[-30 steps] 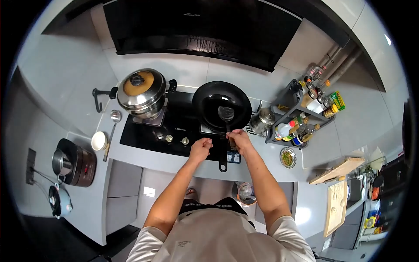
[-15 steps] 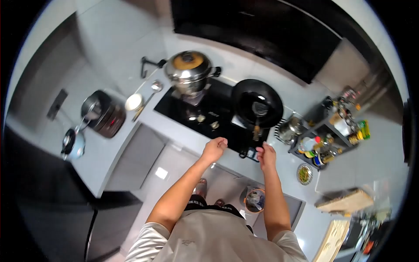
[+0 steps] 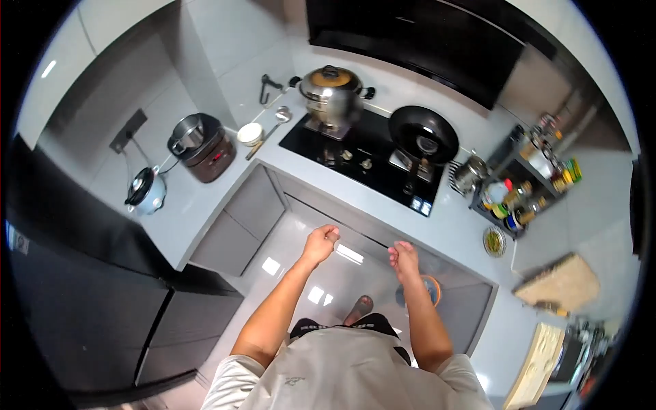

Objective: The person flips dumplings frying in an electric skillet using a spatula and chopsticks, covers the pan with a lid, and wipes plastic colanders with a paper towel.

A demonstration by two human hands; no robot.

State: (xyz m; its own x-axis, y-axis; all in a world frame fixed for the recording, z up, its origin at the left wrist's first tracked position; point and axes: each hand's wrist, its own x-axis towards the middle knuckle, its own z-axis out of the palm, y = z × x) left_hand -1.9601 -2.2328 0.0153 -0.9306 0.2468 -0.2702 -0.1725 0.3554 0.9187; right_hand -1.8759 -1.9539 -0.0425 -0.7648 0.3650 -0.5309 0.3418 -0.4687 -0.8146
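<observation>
My left hand (image 3: pixel 320 244) is held out over the floor in front of the counter, its fingers curled in and nothing visible in them. To its right, my right hand (image 3: pixel 404 260) is also curled closed and appears to hold nothing. Neither hand touches the counter. Beyond them, a black wok (image 3: pixel 408 126) sits on the right burner of the black glass stove (image 3: pixel 321 151), with a spatula (image 3: pixel 427 145) resting inside it. On the left burner stands a lidded steel pot (image 3: pixel 331 87); a blurred grey patch covers part of its side.
Left on the counter are a rice cooker (image 3: pixel 210 157), a light-blue electric pot (image 3: pixel 147 192), a white bowl (image 3: pixel 250 133) and a ladle (image 3: pixel 283 115). Right are a condiment rack (image 3: pixel 523 164), a glass dish of food (image 3: pixel 494 241) and cutting boards (image 3: pixel 560 283). A bin (image 3: pixel 432 288) stands on the floor.
My body and view have moved back from the stove. Both hands, closed in both frames, have gone from the counter's front edge to over the floor. The wok and pot stay on their burners.
</observation>
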